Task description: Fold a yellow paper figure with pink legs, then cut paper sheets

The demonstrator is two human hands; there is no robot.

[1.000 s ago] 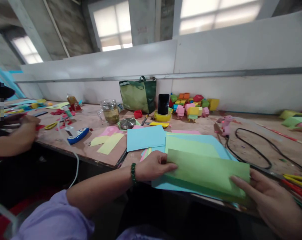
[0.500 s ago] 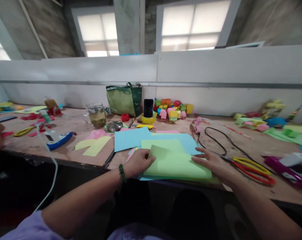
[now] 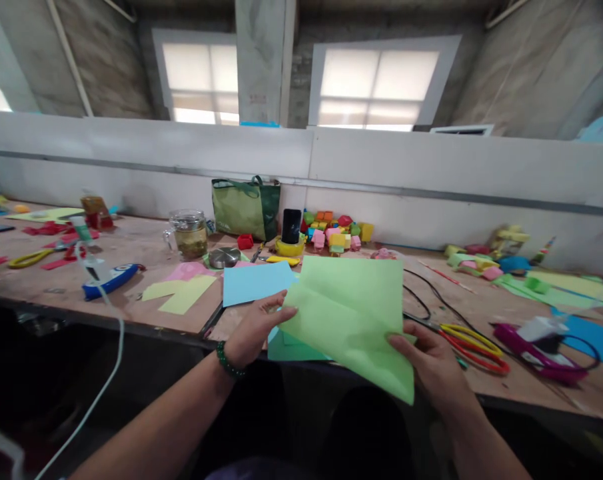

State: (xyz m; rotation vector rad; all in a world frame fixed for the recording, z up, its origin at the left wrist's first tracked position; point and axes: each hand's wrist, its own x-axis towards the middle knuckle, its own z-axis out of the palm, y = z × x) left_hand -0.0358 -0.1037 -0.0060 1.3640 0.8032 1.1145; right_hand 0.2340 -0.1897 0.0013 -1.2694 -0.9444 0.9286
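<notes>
A light green sheet of paper (image 3: 348,300) with a crease across it is held up above the table edge, between both hands. My left hand (image 3: 255,330), with a green bead bracelet on its wrist, pinches the sheet's left edge. At the lower right edge, my right hand (image 3: 428,357) grips it with the thumb on top. Beneath it, a darker green sheet (image 3: 294,350) shows at the table's front edge. A blue sheet (image 3: 256,283) lies just beyond my left hand.
Red-handled scissors (image 3: 481,357) and a purple glue gun (image 3: 541,357) lie to the right. At left are yellow paper strips (image 3: 188,293), a blue glue gun (image 3: 112,280) and a glass mug (image 3: 188,233). Behind stand a phone (image 3: 291,227), folded paper pieces (image 3: 336,233) and a green bag (image 3: 246,210).
The light green sheet has been lifted off the stack and spread out, its lower right corner hanging down. My right hand has closed on its edge. The view has shifted slightly.
</notes>
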